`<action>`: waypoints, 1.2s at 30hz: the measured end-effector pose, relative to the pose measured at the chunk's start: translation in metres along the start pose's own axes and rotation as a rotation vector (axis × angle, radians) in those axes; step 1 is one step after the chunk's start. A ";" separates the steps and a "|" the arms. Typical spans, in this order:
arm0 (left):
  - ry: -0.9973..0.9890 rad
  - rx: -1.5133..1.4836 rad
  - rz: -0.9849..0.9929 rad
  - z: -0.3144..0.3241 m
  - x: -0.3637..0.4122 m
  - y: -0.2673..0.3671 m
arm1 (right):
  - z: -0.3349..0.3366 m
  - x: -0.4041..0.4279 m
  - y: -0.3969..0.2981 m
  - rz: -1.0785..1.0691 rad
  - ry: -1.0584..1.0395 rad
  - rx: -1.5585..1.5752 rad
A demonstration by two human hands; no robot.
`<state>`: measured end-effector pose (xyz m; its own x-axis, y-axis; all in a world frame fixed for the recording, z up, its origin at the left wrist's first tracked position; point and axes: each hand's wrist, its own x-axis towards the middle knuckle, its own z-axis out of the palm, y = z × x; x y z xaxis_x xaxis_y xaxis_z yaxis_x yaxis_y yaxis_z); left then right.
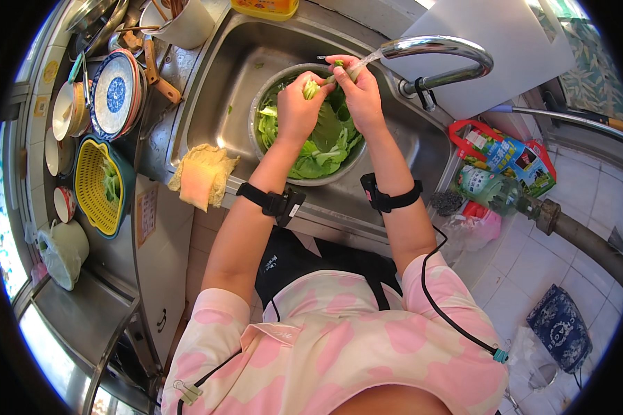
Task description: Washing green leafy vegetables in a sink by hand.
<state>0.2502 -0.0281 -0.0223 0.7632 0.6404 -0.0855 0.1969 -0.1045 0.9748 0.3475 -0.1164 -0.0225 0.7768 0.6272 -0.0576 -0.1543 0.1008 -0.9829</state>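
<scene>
Both my hands are raised over a metal basin [253,122] of water and green leafy vegetables [316,165] in the stainless steel sink [215,78]. Between my left hand [302,109] and my right hand [366,101] is a piece of leafy greens [330,80], gripped at both ends; pale green bits show at my left fingers. A stream of water [364,61] from the curved chrome faucet [436,45] falls onto my right fingers. My fingers partly hide the piece of greens.
A yellow cloth [219,162] lies over the sink's front left edge. Left on the counter are stacked plates [115,96], a wooden-handled knife [158,78] and a yellow colander [91,179] with some greens. Right of the sink are a plastic bottle [490,189] and a steel wool scrubber [446,203].
</scene>
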 end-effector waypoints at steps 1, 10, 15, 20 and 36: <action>0.030 0.137 -0.015 0.000 -0.001 0.004 | -0.001 0.000 0.000 0.004 -0.027 0.033; 0.067 0.287 0.369 0.003 0.006 -0.005 | -0.001 0.000 -0.014 -0.155 -0.107 -0.172; -0.068 0.054 0.007 0.008 0.011 -0.015 | 0.006 -0.002 -0.006 0.040 0.024 0.355; 0.362 0.287 0.366 0.023 0.006 -0.035 | 0.026 -0.001 0.000 -0.065 -0.006 0.259; 0.090 -0.280 0.169 -0.002 -0.016 -0.026 | 0.000 -0.026 0.001 0.045 0.082 -0.033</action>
<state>0.2314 -0.0341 -0.0461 0.7106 0.6980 0.0885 -0.1139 -0.0100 0.9934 0.3271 -0.1329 -0.0225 0.8174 0.5647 -0.1144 -0.1710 0.0482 -0.9841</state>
